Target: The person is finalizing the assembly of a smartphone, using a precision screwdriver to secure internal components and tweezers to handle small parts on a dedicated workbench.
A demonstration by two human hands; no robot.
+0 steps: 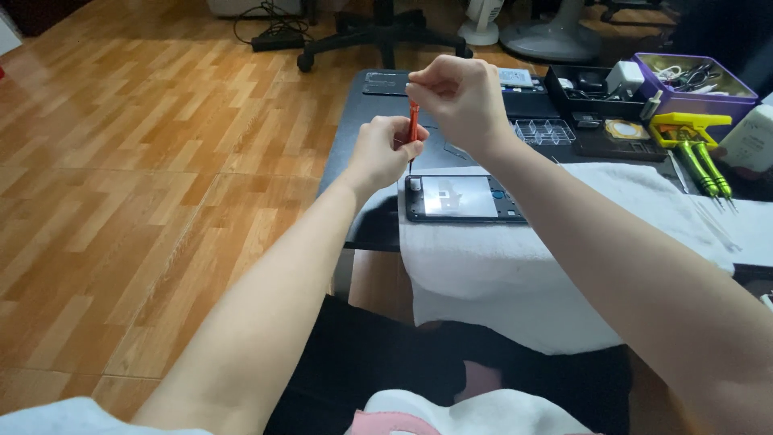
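Both hands, left [385,151] and right [455,97], grip the orange screwdriver [413,125] above the opened phone [463,198] (on a towel); a slip could scratch it.

- Soft, even indoor light; the warm brown wooden plank floor [145,145] shows a mild sheen.
- Glare whitens the opened dark rectangular phone [463,198].
- Near forearms look blurred; the edges bend slightly.
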